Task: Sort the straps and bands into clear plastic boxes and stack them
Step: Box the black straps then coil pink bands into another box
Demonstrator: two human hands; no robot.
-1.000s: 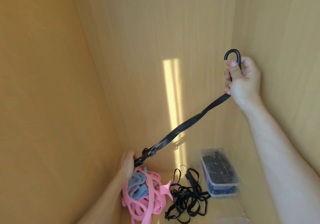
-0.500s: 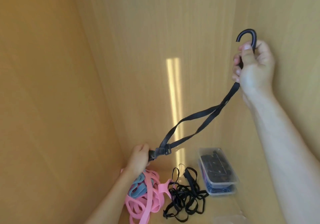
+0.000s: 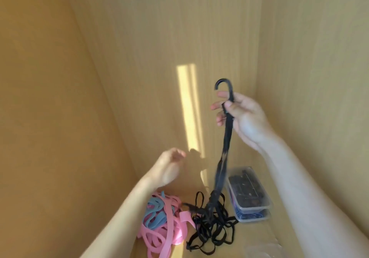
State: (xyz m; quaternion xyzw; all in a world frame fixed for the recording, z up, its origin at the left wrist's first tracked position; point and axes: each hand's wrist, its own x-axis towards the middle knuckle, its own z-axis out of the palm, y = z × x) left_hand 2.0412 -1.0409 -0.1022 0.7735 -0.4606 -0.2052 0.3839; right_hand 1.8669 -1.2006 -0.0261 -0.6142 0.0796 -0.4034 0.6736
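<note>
Having let go its end, the left hand [image 3: 169, 168] hangs empty while the right hand [image 3: 239, 114] pinches the hooked strap [image 3: 225, 144] (now dangling free, ready for boxing).

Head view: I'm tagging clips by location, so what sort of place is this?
Probably the inside of a wooden cupboard or wardrobe compartment: plain wood-grain panels close in on three sides and meet a matching shelf. On it lie pink and blue bands, black straps and stacked clear plastic boxes.
</note>
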